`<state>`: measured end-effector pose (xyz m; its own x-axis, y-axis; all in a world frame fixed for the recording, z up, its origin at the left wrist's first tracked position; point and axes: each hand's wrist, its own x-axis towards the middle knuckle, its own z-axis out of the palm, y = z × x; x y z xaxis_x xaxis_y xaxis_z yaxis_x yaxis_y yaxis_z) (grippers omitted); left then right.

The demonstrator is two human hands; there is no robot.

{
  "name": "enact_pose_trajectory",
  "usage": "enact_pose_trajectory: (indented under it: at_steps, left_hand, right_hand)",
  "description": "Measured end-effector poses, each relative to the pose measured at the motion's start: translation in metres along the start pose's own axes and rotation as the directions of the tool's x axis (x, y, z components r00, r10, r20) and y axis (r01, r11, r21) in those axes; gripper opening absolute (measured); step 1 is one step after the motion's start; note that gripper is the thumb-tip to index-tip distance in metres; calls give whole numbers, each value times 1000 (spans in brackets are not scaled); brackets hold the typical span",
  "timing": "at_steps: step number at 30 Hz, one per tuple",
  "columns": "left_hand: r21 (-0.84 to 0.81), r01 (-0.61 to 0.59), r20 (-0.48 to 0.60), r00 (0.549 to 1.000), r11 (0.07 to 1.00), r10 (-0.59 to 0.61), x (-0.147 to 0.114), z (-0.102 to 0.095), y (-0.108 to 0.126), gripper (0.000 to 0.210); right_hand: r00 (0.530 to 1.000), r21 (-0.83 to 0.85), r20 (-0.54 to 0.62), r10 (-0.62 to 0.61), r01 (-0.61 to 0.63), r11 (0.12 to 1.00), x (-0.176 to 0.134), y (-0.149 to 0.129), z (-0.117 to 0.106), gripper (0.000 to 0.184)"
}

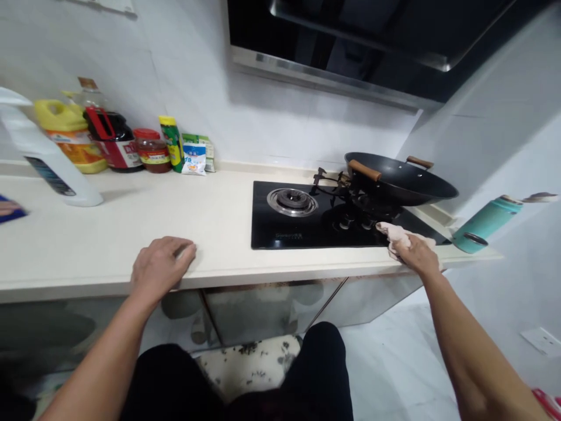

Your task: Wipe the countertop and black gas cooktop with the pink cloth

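My right hand is closed on a pale pink cloth at the front right edge of the black gas hob. Part of the cloth lies on the glass close to the control knobs; the rest bunches under my fingers. My left hand rests on the front edge of the cream countertop, left of the hob. It holds nothing visible; its fingers are loosely bent, with a gap beside the thumb. A black wok with wooden handles sits on the right burner. The left burner is bare.
A turquoise flask-like container stands at the counter's right end. Along the back left are a white spray bottle, a yellow jug, a dark sauce bottle, a red-lidded jar and seasoning packets. A range hood hangs above.
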<state>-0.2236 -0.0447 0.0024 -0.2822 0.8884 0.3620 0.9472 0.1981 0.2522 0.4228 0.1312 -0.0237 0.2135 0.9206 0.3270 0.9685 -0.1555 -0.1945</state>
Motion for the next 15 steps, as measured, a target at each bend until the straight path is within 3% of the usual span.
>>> enact_pose_trajectory:
  at_steps: [4,10,12,15]
  left_hand:
    - [-25,1,-42,999,1000,-2,-2,3,1,44]
    - [-25,-25,-62,998,999,24,-3,5,-1,44]
    - [-30,-38,-65,997,999,36,-3,5,-2,44]
    - [-36,-41,-75,996,999,38,-4,4,-2,44]
  right_hand:
    - [997,-97,-60,39,-45,994,-49,-40,-2,63]
    - [982,-113,11,-188,188,976,-98,-158,-18,54]
    - [958,-82,66,-281,286,955,-112,-203,-22,52]
    - [882,18,114,-458,459,888,-139,-269,-25,50]
